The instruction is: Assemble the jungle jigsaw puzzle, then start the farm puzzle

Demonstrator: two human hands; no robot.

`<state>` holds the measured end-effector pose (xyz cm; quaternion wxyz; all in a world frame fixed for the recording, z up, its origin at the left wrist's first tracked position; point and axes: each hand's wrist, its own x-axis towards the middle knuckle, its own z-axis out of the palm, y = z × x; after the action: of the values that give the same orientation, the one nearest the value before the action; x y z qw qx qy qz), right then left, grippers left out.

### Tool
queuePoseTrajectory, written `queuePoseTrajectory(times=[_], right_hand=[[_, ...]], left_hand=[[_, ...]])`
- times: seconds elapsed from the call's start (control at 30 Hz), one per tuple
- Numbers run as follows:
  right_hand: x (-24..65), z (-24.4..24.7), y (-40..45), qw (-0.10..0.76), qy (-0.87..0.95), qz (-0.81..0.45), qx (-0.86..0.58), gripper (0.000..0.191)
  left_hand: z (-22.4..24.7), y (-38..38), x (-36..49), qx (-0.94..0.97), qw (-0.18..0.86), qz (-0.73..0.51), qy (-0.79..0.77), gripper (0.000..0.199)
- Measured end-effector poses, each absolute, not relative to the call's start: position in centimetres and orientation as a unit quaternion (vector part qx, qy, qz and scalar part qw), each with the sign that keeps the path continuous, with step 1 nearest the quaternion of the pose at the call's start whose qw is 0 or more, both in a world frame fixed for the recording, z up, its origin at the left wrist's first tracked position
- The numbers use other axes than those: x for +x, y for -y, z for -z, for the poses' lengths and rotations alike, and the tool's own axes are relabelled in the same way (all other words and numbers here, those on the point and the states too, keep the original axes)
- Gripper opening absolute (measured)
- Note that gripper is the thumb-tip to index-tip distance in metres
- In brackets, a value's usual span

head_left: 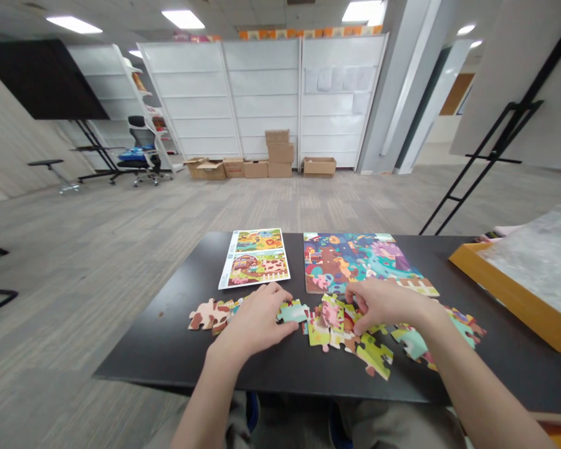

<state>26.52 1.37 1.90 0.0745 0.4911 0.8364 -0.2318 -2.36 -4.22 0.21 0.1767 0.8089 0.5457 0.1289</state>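
Note:
Jigsaw puzzle pieces lie in a loose row along the table. My left hand (260, 318) rests over the left part of the row, thumb and fingers apart, with a pale green puzzle piece (293, 312) by its thumb. Brown-spotted puzzle pieces (209, 313) stick out on its left. My right hand (378, 305) reaches down to the middle heap, its fingers curved and the thumb apart from the index finger. Close to those fingertips is a puzzle piece with a pig (331, 313). A yellow-green puzzle piece (374, 354) lies nearer me. Some pieces are hidden beneath both hands.
Behind the pieces, a picture sheet (256, 259) lies left and a colourful puzzle board (355, 259) right. An orange-edged box (514, 296) with clear plastic stands at the right on the black table (168, 349). Shelves and cardboard boxes (280, 153) are farther off.

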Motion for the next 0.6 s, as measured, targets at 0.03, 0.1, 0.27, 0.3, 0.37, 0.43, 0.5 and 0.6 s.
queuePoseTrajectory(times=[0.03, 0.1, 0.27, 0.3, 0.37, 0.43, 0.5, 0.6], right_hand=[[26.5, -1.7, -1.4, 0.072, -0.836, 0.234, 0.491, 0.044], [26.4, -1.5, -1.4, 0.068, -0.834, 0.242, 0.491, 0.042], [26.3, -1.5, -1.6, 0.06, -0.834, 0.265, 0.48, 0.039], [26.3, -1.5, -1.6, 0.059, -0.835, 0.268, 0.477, 0.038], [26.3, -1.4, -1.7, 0.056, -0.838, 0.273, 0.47, 0.037], [26.4, -1.3, -1.9, 0.056, -0.838, 0.278, 0.466, 0.037], [26.5, -1.1, -2.0, 0.057, -0.836, 0.283, 0.467, 0.037], [26.6, -1.1, -2.1, 0.056, -0.832, 0.29, 0.469, 0.036]], left_hand=[[-0.3, 4.3, -2.0, 0.812, 0.168, -0.146, -0.539, 0.038], [-0.4, 4.4, -1.0, 0.825, 0.157, -0.184, -0.511, 0.038], [-0.1, 4.6, 2.8, 0.869, 0.164, -0.184, -0.43, 0.044], [0.1, 4.6, 3.4, 0.874, 0.161, -0.175, -0.424, 0.046], [0.3, 4.5, 4.3, 0.88, 0.153, -0.159, -0.419, 0.045], [0.6, 4.3, 4.7, 0.885, 0.144, -0.144, -0.418, 0.039], [0.7, 4.1, 4.8, 0.889, 0.132, -0.131, -0.419, 0.031], [0.8, 3.9, 4.6, 0.888, 0.114, -0.121, -0.428, 0.024]])
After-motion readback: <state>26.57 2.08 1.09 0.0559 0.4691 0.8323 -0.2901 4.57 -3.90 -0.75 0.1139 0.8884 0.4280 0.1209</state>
